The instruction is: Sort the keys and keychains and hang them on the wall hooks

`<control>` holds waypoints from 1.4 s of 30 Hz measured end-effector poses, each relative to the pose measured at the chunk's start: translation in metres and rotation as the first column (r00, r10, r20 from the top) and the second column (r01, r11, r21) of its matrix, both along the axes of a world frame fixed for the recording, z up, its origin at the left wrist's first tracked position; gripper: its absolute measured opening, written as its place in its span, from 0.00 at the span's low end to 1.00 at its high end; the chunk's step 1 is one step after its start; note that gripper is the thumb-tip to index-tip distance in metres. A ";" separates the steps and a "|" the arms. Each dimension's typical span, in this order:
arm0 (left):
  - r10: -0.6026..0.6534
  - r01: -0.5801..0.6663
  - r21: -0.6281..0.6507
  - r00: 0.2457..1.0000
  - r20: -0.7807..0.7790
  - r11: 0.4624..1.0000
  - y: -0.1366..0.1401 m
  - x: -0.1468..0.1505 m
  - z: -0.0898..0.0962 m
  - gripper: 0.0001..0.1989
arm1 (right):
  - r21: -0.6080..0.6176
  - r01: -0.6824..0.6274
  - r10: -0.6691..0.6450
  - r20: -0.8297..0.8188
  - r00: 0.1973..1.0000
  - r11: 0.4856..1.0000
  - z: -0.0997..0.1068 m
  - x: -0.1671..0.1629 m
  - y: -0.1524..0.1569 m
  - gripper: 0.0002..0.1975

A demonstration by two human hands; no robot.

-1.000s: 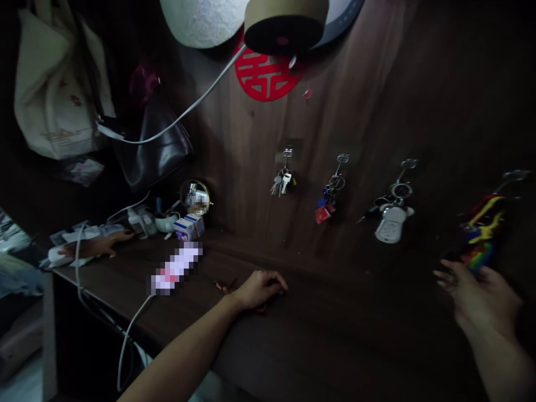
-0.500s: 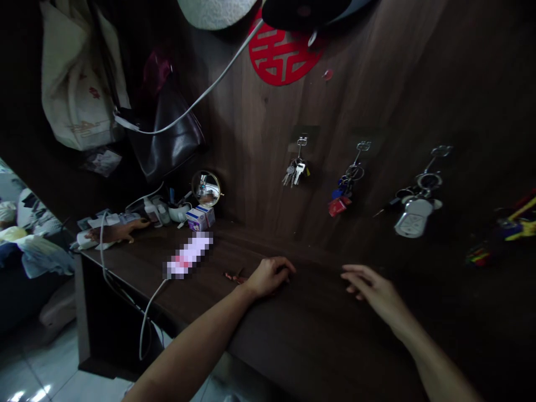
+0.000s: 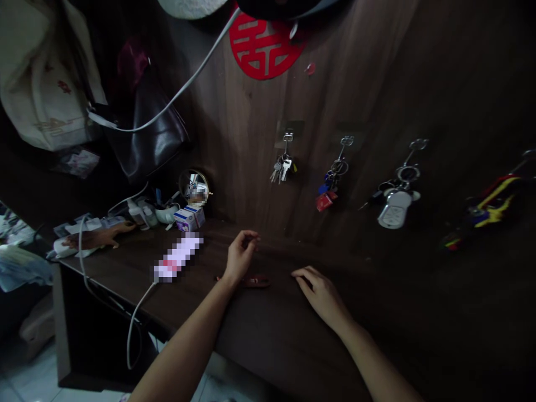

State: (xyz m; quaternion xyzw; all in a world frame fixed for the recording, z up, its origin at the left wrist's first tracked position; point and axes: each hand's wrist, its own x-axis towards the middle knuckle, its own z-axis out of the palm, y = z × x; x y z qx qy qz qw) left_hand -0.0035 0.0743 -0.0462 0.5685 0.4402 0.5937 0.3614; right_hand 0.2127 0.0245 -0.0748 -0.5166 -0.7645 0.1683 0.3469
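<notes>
On the dark wooden shelf (image 3: 377, 312), near its middle, lies a pair of small scissors (image 3: 251, 281) with reddish handles, flat on the wood. Your left hand (image 3: 239, 258) is raised just above and behind them, thumb and fingertips drawn together as if pinching; whether anything sits between them you cannot tell, the light being too dim. Your right hand (image 3: 320, 293) rests palm down on the shelf just to the right of the scissors, fingers loosely spread and holding nothing, its fingertips near the handles but apart from them.

Left of your hands: a blurred flat item (image 3: 177, 257) with a white cable (image 3: 134, 324) running off the shelf edge; behind it a small white and blue box (image 3: 189, 218), a round mirror (image 3: 193, 186), and assorted bottles.

On the wood panel behind: four hooks, carrying a bunch of keys (image 3: 281, 167), a second bunch with red and blue tags (image 3: 329, 192), a white fob (image 3: 392, 207), and a multicoloured strap (image 3: 489, 209). Above, a red paper cutting (image 3: 263, 47). Upper left, a cream tote bag (image 3: 42, 89) and a dark bag (image 3: 153, 137) hang.
</notes>
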 end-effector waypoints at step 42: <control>-0.323 0.333 -0.198 0.943 0.084 0.922 -0.001 0.026 -0.009 0.12 | -0.152 0.039 -0.089 -0.339 0.937 0.988 0.006 0.002 0.006 0.10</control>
